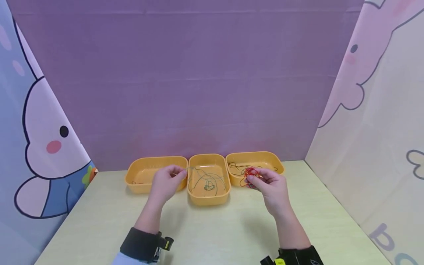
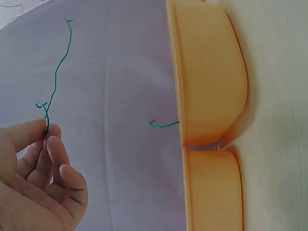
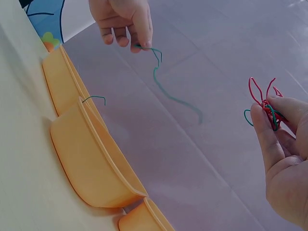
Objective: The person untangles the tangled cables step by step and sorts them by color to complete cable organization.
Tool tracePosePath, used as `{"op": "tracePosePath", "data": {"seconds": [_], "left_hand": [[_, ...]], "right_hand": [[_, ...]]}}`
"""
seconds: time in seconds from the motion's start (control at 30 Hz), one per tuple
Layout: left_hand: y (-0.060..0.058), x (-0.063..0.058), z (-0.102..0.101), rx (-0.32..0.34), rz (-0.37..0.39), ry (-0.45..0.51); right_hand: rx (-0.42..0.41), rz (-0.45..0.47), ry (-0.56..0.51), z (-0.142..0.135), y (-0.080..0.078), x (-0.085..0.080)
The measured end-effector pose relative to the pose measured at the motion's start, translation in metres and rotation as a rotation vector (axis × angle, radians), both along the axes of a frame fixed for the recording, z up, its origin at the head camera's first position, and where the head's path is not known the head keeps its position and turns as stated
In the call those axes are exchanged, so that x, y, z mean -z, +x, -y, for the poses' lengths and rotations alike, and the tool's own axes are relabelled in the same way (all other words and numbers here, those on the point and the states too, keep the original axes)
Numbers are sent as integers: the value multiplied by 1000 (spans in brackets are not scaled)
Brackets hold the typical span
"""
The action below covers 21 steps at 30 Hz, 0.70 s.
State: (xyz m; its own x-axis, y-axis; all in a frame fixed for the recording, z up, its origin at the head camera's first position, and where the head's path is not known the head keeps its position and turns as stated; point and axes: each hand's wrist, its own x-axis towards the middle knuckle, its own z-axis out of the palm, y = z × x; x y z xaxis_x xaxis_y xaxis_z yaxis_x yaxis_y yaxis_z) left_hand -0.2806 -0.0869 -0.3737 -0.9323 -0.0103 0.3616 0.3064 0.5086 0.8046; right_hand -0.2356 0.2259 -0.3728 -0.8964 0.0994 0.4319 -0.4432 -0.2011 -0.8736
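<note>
My left hand (image 1: 166,184) pinches a thin green wire (image 2: 56,79) between thumb and forefinger, above the gap between the left and middle trays. The wire's free part is wavy, with a small hook at the end. My right hand (image 1: 273,187) pinches a tangled bundle of red wires (image 1: 250,172) in front of the right tray; in the right wrist view a green wire (image 3: 247,117) loops out of that bundle. Below and between the hands, the middle yellow tray (image 1: 208,201) contains several loose green wires (image 1: 209,184). One green wire end (image 3: 98,97) sticks out over its rim.
The left yellow tray (image 1: 139,188) has a small reddish wire piece (image 1: 135,183) inside. Dark wires (image 1: 236,165) lie in the right yellow tray (image 1: 256,152). The trays stand side by side on a pale table (image 1: 212,235), before a purple backdrop (image 1: 198,81) with printed side panels.
</note>
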Motion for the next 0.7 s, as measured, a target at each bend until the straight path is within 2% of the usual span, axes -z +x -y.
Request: {"op": "tracePosePath", "data": {"seconds": [0.27,0.47,0.7], "left_hand": [[-27,7,-10,15,30,-84],[-38,12,-21,43,139,-28],[-52,26,-30,57,214,-20]], "right_hand": [[8,16,26,-3,0,0],[-6,12,56,-5,0,-1],[-11,4,64,-6,0,0]]}}
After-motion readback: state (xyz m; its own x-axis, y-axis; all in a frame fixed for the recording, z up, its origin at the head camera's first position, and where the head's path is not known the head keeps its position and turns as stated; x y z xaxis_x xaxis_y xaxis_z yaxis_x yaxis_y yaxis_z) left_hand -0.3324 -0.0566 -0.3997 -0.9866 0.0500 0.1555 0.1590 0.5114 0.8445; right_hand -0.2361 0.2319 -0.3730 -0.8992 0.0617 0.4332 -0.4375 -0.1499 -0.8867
